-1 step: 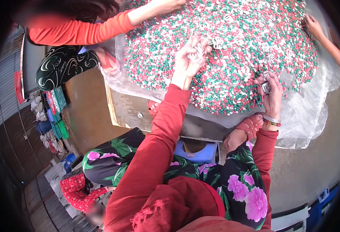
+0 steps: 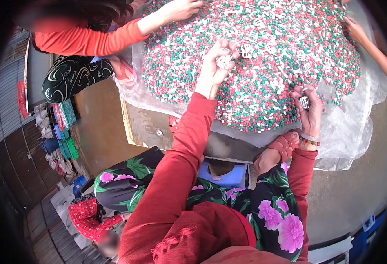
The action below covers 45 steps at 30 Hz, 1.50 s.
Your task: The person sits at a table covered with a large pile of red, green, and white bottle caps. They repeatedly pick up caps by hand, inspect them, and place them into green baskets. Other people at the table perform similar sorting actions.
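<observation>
Brown flooring point(image 2: 99, 121) is seen at the left, bordered by grey corrugated sheeting point(image 2: 9, 101), while the centre and far part are taken up by a low, pale-edged desk point(image 2: 146, 125) covered with a translucent plastic sheet point(image 2: 343, 143). Across that sheet a broad heap of small red, green and white pieces point(image 2: 255, 97) is spread, with larger white slotted pieces point(image 2: 246, 51) scattered on top. Over the middle of the heap, several small white pieces point(image 2: 224, 62) are held by the left hand point(image 2: 214, 68), its grip drawn narrow around them with the fingers curled. Farther right, at the near-right part of the heap, a small white piece with dark markings point(image 2: 304, 102) is held by the right hand point(image 2: 311, 115), whose grip is likewise narrow; whether more is hidden in the palm cannot be told. A beaded bracelet point(image 2: 310, 141) is worn on the right wrist. At the far left, the heap is reached over by a co-worker's hand point(image 2: 180, 10) below an orange-red sleeve point(image 2: 92, 39); at the far right, its edge is reached by another co-worker's hand point(image 2: 355, 31). On the near side, a blue plastic stool point(image 2: 228, 177) is placed between the knees.
</observation>
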Available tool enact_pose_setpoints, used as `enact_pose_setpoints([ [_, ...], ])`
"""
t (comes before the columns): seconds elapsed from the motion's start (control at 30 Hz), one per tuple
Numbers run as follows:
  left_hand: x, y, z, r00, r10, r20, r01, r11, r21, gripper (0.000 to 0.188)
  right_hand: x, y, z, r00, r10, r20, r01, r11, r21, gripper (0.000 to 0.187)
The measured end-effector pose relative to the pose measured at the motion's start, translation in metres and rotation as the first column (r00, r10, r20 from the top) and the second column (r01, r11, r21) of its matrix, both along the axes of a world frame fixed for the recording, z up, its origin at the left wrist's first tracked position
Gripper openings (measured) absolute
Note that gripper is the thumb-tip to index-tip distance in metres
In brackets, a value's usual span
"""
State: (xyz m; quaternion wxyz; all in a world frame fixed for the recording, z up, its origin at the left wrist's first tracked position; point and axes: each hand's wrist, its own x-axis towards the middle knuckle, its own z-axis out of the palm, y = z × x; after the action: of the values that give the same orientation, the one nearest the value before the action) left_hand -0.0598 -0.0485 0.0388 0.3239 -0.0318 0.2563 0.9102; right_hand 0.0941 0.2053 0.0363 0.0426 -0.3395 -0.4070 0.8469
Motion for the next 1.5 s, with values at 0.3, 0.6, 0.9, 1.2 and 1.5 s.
enact_pose_setpoints([
  [0.3, -0.015, 0.031, -0.068, 0.413, -0.834, -0.365, -0.721, -0.055, -0.691, 0.033, 0.011, -0.004, 0.023, 0.977, 0.041, -0.211, -0.084, 0.977, -0.197, 0.011],
  [0.6, 0.044, 0.054, -0.016, 0.774, -0.601, -0.2, 0.019, 0.338, -0.941, 0.023, 0.01, -0.029, 0.006, 0.972, 0.222, -0.074, -0.232, 0.961, -0.154, 0.037],
  [0.9, 0.064, 0.061, -0.002, 0.82, -0.541, -0.189, 0.12, 0.484, -0.867, 0.021, 0.007, -0.049, -0.007, 0.995, 0.096, -0.029, -0.1, 0.983, -0.155, 0.022],
  [1.2, 0.066, 0.061, 0.023, 0.581, -0.667, -0.466, -0.416, 0.249, -0.875, 0.034, 0.005, -0.036, 0.003, 0.997, 0.06, 0.049, -0.068, 0.983, 0.171, 0.022],
  [1.5, 0.077, 0.075, 0.039, 0.161, -0.852, -0.499, -0.62, 0.306, -0.722, 0.016, 0.006, -0.037, 0.013, 0.983, 0.163, 0.085, -0.176, 0.966, 0.188, 0.017],
])
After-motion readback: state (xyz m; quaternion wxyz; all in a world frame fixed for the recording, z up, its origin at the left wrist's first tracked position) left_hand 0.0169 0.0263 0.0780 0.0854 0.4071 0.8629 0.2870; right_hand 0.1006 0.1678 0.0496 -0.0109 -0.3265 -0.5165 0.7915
